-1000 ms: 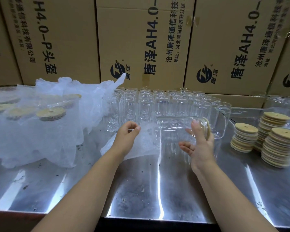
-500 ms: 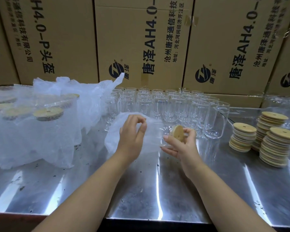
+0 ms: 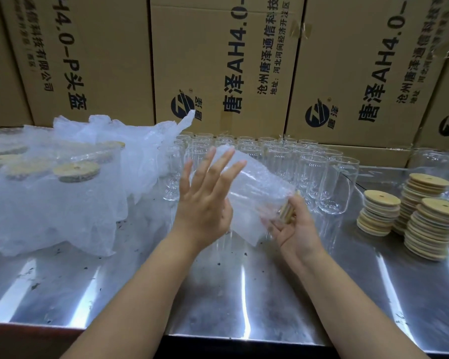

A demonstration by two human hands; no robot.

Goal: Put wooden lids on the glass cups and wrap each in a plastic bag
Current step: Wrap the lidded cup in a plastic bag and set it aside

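Note:
A glass cup inside a bubble-wrap plastic bag lies tilted in the air above the metal table, its wooden lid at the lower right end. My left hand presses flat against the bag's left side with straight, spread fingers. My right hand cups the lidded end from below, fingers curled round it. Rows of bare glass cups stand behind. Three stacks of wooden lids sit at the right.
Wrapped, lidded cups stand at the left under a heap of loose plastic bags. Cardboard boxes wall off the back. The table's front edge runs along the bottom.
The bag now covers the whole cup up to the lid. My left hand has let go of its pinch and spread flat on the bag; the wrapped cup has risen and tilted.

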